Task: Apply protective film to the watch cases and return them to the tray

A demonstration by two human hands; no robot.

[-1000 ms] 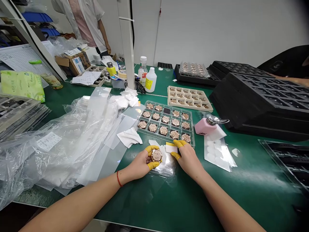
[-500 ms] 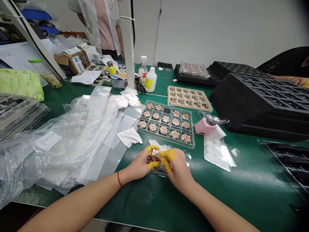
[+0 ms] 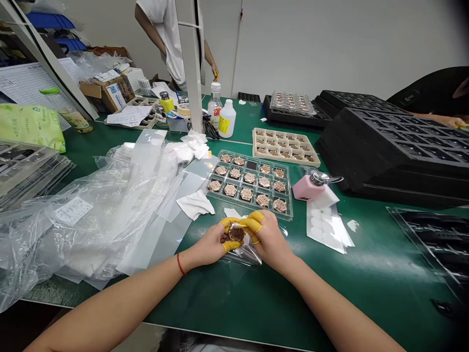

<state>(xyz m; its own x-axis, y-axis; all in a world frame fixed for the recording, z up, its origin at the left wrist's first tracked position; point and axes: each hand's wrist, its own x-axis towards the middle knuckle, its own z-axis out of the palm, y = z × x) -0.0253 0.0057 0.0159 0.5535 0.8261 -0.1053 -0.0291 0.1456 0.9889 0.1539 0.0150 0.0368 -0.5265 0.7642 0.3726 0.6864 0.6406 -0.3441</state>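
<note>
My left hand, in yellow finger cots, grips a round rose-gold watch head by its rim, its brown dial facing me. My right hand, also in finger cots, is closed in a pinch at the watch's upper right edge. Whatever sits between its fingertips is too small to make out. Beneath both hands lies a clear plastic bag. Just beyond them is a clear compartment tray with rows of similar watch heads; one pocket in its back row shows only a dark square.
Left are plastic wrapping and a white cloth. A pink pump bottle stands right, near white sheets. Behind are a beige tray, bottles and a post. Black foam trays rise right. Two other people are nearby.
The watch head has turned so that its dial faces me. My right fingers have shifted from across its face to its upper edge. The person behind has moved right.
</note>
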